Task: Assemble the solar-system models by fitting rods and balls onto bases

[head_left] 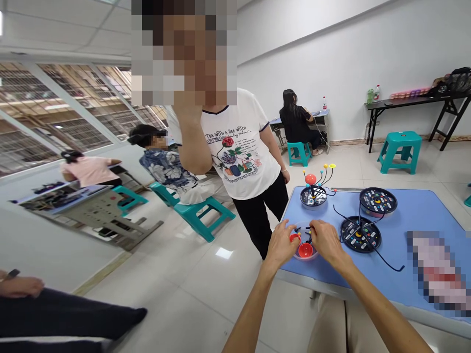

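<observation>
A clear round plastic bowl point(310, 258) sits near the table's left front edge, between my two hands. Inside it lie a red half-ball shell point(305, 250), another red piece point(295, 239) and several small dark and coloured parts. My left hand point(281, 243) is at the bowl's left side, its fingers closed at a small black part point(297, 229). Over the right rim my right hand point(327, 241) has curled fingers, with a short black part showing at the tips. Right of the bowl stands a round black base point(361, 235) with long bent black arms.
Behind the bowl is a planet model point(311, 180) with a red ball and coloured beads. Another black disc base point(378, 201) stands at the blue table's point(415, 211) back. A blurred-out item lies at right. A person in a white T-shirt point(235, 147) stands beyond the table's left side.
</observation>
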Tool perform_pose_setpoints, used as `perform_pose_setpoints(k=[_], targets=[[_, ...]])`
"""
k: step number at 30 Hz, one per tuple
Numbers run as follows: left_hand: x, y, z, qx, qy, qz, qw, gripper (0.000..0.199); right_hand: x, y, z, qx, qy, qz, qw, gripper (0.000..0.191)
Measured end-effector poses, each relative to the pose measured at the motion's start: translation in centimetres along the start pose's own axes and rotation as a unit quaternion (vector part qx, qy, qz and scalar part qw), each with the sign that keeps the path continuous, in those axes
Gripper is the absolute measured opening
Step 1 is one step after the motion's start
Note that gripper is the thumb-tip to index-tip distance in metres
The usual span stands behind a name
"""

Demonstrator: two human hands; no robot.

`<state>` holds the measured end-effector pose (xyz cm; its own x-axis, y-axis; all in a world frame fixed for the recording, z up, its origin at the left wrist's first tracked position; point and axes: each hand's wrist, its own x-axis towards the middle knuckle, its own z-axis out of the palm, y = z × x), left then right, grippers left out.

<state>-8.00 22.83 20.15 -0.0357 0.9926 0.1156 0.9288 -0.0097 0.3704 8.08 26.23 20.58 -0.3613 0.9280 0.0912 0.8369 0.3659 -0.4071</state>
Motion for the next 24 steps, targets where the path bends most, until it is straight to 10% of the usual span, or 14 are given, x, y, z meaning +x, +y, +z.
perform_pose_setpoints(k=[11, 24], targets=[[1.6, 1.4, 1.7, 0.002, 0.134, 0.157, 0.978, 0.030, 0.2, 0.3, 0.8, 0.026, 0.015, 0.003, 1.000, 0.025], [0.9, 0.0, 0.8, -0.146, 0.168, 0.139, 0.965, 0.022, 1.8, 0.7, 0.5, 0.045, 0.008, -0.026, 0.999, 0.036]])
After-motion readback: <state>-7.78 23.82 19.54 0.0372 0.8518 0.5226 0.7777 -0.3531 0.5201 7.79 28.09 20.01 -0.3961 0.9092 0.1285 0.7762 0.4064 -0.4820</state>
